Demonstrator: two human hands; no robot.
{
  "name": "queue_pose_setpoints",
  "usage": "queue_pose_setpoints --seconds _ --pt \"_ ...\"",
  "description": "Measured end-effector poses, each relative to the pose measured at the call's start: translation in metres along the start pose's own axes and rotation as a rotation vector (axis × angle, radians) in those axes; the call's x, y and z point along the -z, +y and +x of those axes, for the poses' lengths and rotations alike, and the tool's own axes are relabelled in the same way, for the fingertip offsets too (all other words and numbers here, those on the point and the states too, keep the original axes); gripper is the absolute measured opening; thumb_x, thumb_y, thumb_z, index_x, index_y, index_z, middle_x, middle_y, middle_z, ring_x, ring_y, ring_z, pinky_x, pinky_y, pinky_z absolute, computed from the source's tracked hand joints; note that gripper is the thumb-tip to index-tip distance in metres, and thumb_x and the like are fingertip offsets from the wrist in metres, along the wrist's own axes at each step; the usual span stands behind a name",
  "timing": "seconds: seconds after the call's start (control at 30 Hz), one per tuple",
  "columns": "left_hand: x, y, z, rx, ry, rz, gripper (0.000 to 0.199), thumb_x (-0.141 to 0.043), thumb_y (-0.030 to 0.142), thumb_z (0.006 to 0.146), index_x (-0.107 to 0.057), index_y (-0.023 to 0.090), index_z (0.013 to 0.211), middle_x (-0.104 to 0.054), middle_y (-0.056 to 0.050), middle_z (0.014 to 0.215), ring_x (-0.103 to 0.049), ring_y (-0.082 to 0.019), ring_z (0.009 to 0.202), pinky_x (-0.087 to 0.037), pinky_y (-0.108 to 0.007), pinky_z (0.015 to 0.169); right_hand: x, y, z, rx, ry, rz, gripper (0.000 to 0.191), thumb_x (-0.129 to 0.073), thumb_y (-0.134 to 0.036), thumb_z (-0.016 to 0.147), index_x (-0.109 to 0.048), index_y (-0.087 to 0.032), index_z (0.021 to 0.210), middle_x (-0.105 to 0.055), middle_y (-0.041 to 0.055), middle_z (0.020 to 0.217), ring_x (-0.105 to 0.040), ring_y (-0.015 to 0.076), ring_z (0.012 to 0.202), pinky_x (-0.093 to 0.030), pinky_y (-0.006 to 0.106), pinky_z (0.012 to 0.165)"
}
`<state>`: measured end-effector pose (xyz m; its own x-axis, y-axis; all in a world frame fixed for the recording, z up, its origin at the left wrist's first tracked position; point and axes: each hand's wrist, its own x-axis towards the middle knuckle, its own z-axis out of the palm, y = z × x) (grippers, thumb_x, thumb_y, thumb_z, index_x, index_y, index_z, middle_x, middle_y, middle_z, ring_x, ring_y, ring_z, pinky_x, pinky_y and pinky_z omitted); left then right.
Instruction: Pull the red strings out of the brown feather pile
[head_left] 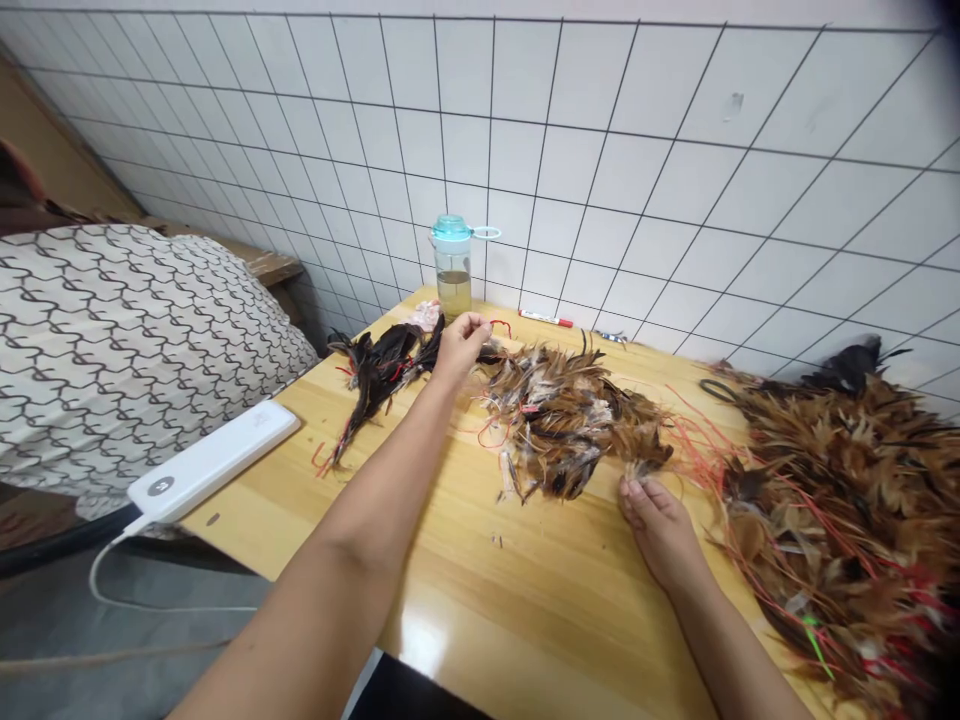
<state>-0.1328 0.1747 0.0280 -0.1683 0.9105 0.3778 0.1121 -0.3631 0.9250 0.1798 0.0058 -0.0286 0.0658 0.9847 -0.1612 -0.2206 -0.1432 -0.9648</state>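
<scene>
My left hand is raised over the far part of the table, thumb and fingers pinched together. A short red string curls out at its fingertips. Nearer to me, my right hand pinches the pale base of a small brown feather bunch at the right end of a feather pile. Loose brown feathers and thin red strings make up this pile, which lies between both hands. Left of my left hand lie black feather bunches tied with red string.
A bigger heap of brown feathers with red strings covers the table's right side. A water bottle and a red-and-white marker stand and lie near the tiled wall. A white power bank with a cable sits at the left edge.
</scene>
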Motion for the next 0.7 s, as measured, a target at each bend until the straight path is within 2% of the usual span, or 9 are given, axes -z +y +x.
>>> queue_pose_setpoints --seconds 0.1,0.2,0.3,0.43,0.53,0.7 --pt "-0.012 0.013 -0.007 0.004 -0.046 -0.238 0.017 -0.059 0.031 0.074 -0.052 0.017 0.080 -0.053 0.004 0.069 -0.047 -0.006 0.057 -0.038 -0.019 0.057 -0.003 -0.006 -0.002 0.012 -0.011 0.029 0.035 -0.083 -0.048 0.059 -0.064 -0.019 0.069 -0.047 -0.0019 0.061 -0.035 0.0087 0.054 -0.030 0.024 0.049" --pt "-0.023 0.027 -0.016 0.060 -0.192 -0.275 0.019 -0.063 0.030 0.072 -0.051 0.017 0.079 -0.055 0.003 0.067 -0.049 -0.007 0.055 -0.039 -0.020 0.056 -0.005 -0.011 -0.004 0.021 -0.034 0.053 0.035 -0.082 -0.046 0.060 -0.062 -0.018 0.068 -0.044 -0.0028 0.060 -0.031 0.0072 0.052 -0.026 0.023 0.048" --pt "-0.033 0.042 -0.025 0.032 -0.362 -0.147 0.020 -0.064 0.030 0.072 -0.053 0.016 0.081 -0.056 0.002 0.069 -0.051 -0.008 0.059 -0.039 -0.021 0.059 -0.006 -0.012 -0.003 0.021 -0.059 0.071 0.036 -0.083 -0.045 0.059 -0.061 -0.018 0.067 -0.044 -0.0029 0.061 -0.031 0.0072 0.052 -0.025 0.024 0.047" --pt "-0.049 0.060 -0.040 -0.103 -0.547 0.201 0.013 -0.062 0.027 0.074 -0.057 0.016 0.080 -0.054 0.003 0.067 -0.046 -0.008 0.059 -0.035 -0.021 0.056 -0.006 -0.009 0.000 0.054 -0.026 0.123 0.039 -0.086 -0.042 0.052 -0.056 -0.020 0.064 -0.045 -0.0033 0.061 -0.035 0.0094 0.056 -0.032 0.024 0.051" --pt "-0.066 0.069 -0.055 -0.203 -0.590 0.366 0.007 -0.058 0.024 0.076 -0.058 0.017 0.079 -0.057 0.002 0.067 -0.048 -0.010 0.059 -0.036 -0.022 0.056 -0.006 -0.006 0.002 0.060 -0.021 0.174 0.041 -0.088 -0.041 0.049 -0.054 -0.021 0.061 -0.049 -0.0022 0.065 -0.043 0.0113 0.063 -0.039 0.026 0.058" --pt "-0.093 0.071 -0.084 -0.309 -0.627 0.412 0.004 -0.054 0.019 0.078 -0.058 0.018 0.078 -0.060 0.001 0.071 -0.052 -0.011 0.063 -0.039 -0.023 0.060 -0.004 -0.006 0.002 0.056 -0.043 0.201 0.035 -0.086 -0.039 0.052 -0.060 -0.023 0.069 -0.061 0.0022 0.084 -0.054 0.0159 0.084 -0.043 0.028 0.069"
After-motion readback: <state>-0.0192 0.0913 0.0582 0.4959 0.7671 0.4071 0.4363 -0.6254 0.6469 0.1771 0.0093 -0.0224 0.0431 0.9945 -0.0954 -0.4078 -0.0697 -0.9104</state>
